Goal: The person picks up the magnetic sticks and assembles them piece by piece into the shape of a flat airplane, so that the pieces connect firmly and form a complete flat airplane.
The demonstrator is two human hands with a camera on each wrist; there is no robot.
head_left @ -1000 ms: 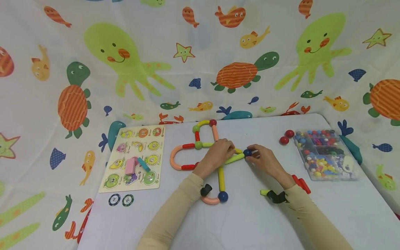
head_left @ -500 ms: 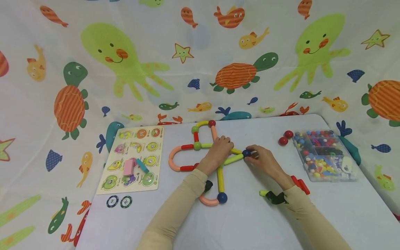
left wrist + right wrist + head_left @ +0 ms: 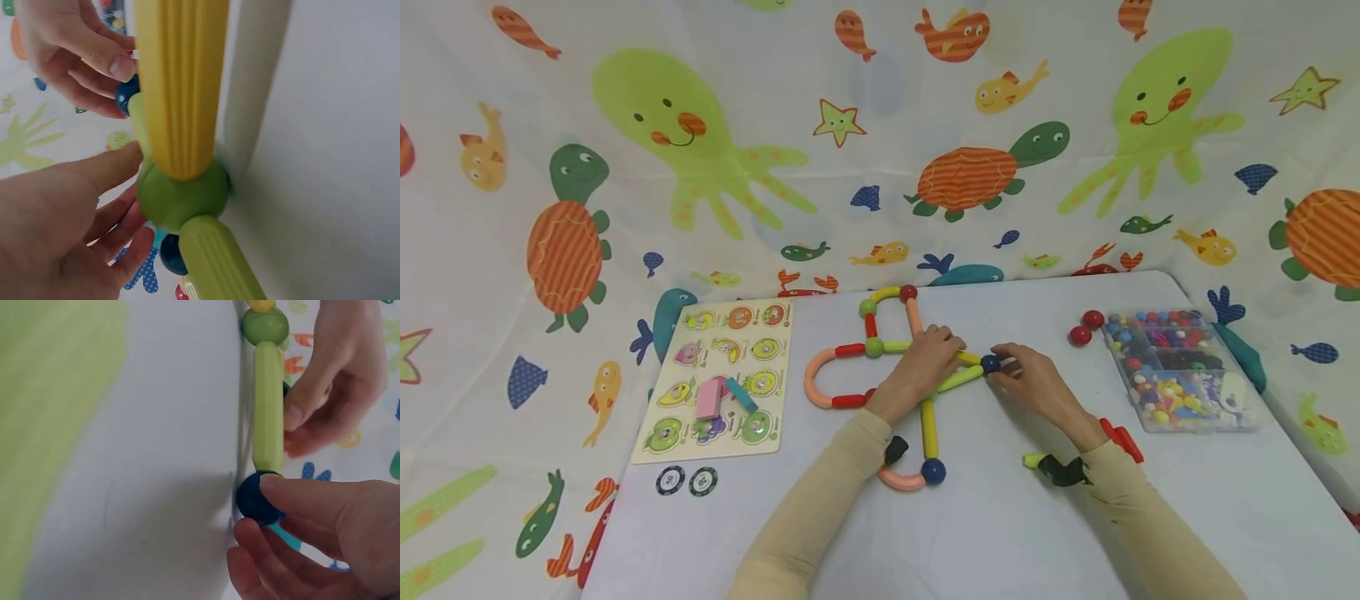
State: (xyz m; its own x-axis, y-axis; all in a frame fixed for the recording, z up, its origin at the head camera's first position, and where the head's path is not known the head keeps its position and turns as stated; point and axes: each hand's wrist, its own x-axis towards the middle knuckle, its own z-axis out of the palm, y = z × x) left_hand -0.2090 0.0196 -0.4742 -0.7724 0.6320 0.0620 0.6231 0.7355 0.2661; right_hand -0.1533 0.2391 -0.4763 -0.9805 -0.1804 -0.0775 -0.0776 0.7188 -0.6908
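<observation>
A flat figure of colourful building sticks and balls lies on the table. At its right tip, my right hand (image 3: 1033,383) pinches a dark blue ball (image 3: 257,499) between thumb and fingers. A light green stick (image 3: 269,406) and a yellow stick (image 3: 968,358) meet at that ball. My left hand (image 3: 925,367) reaches over the middle of the figure, its curled fingers and thumb on the yellow stick's inner end. The left wrist view shows a green ball (image 3: 182,194) close by, joining a ribbed yellow stick (image 3: 181,87). The left hand covers part of the figure's centre from the head camera.
A fruit puzzle board (image 3: 658,400) with a pink block (image 3: 708,400) and a teal block (image 3: 742,395) lies left, two chips (image 3: 703,482) before it. Right are two red balls (image 3: 1080,336), a divided bead box (image 3: 1183,371), and loose red sticks (image 3: 1126,444) by the right wrist.
Both hands keep nearly the same places on the figure. The camera view shifts slightly; the blue ball stays between the right fingers.
</observation>
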